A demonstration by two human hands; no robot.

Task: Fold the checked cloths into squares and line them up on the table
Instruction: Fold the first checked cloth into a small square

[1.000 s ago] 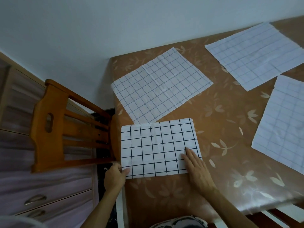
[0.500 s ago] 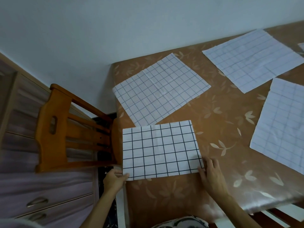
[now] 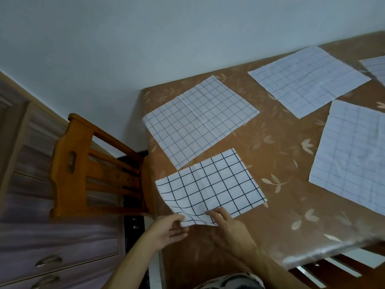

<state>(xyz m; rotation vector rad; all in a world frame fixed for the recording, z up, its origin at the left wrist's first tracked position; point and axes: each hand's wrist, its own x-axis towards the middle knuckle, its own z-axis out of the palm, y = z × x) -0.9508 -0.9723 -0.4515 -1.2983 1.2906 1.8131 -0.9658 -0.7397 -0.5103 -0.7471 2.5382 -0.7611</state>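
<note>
A folded white cloth with bold black checks lies skewed on the brown table at its near left corner. Its near corner is lifted and rumpled. My left hand pinches that lifted corner from the left. My right hand grips the same edge just to the right, fingers on top of the cloth. Three flat, fine-checked cloths lie farther off: one behind the bold one, one at the back, one at the right.
A wooden chair stands against the table's left edge, with a chest of drawers behind it. A corner of another cloth shows at the far right. A second chair's slats show below the table's near edge.
The bold-checked cloth lay square and flat; now it is turned counter-clockwise with its near corner lifted. My right hand slid from the cloth's right corner to the near left, beside my left hand.
</note>
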